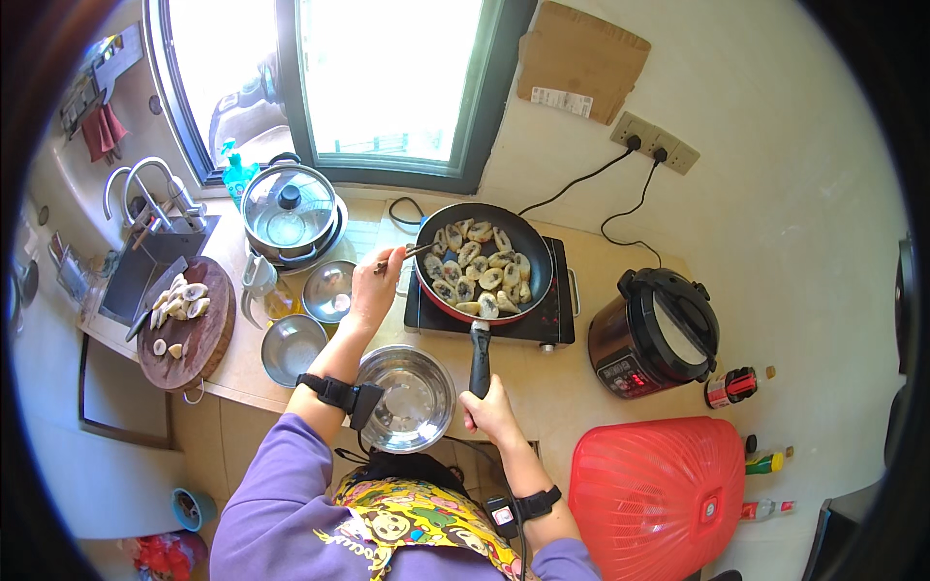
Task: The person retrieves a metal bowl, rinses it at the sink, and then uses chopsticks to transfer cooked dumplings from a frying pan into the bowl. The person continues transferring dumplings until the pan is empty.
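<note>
My left hand point(376, 287) holds a pair of chopsticks point(417, 251), whose tips reach over the left rim of a frying pan point(536, 256). My right hand point(490, 411) grips the end of the pan's black handle point(479, 359). Many pale, oval food slices point(476, 270) with dark centres lie spread across the pan. Beneath it is a black electric cooktop point(561, 309). A shiny steel basin point(407, 396) stands between my forearms, close to the counter's front edge.
Left of the pan are steel bowls point(294, 351), an oil jug point(272, 290) and a lidded pot point(289, 210). A round chopping board point(211, 348) holds a knife point(161, 298) and pale slices point(178, 299). On the right stand an electric pressure cooker point(650, 338) and a red mesh food cover point(654, 494).
</note>
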A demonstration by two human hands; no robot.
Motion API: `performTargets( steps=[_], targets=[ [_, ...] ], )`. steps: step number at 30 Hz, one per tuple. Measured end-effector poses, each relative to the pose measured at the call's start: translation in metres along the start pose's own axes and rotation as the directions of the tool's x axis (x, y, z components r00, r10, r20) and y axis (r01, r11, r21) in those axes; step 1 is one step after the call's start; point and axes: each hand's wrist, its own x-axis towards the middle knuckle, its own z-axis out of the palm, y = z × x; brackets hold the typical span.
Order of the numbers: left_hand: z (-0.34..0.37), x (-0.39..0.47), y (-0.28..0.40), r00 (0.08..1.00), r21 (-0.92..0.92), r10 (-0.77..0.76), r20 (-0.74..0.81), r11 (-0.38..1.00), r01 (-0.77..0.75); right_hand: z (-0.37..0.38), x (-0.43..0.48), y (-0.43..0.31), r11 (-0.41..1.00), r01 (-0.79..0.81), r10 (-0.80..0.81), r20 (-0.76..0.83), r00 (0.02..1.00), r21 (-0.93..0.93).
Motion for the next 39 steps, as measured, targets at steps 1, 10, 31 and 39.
performTargets(
  steps=[1,10,31,39],
  targets=[
    [0.000,0.000,0.000,0.997,0.013,-0.058,0.047,0.998,0.057,0.000,0.000,0.000,1.000,-0.006,0.006,-0.006,1.000,-0.006],
    [0.026,0.008,-0.008,0.938,0.113,0.323,0.127,0.935,-0.337,0.000,0.001,0.001,1.000,-0.020,0.020,-0.005,1.000,-0.014],
    [0.011,-0.004,0.003,0.777,0.232,0.609,0.159,0.742,-0.629,-0.024,-0.018,0.060,0.934,0.116,-0.040,-0.224,0.974,0.339],
    [0.001,-0.007,0.010,0.785,0.190,0.588,0.193,0.763,-0.618,-0.007,-0.021,0.106,0.973,-0.087,0.087,0.012,0.996,0.215]
  ],
)
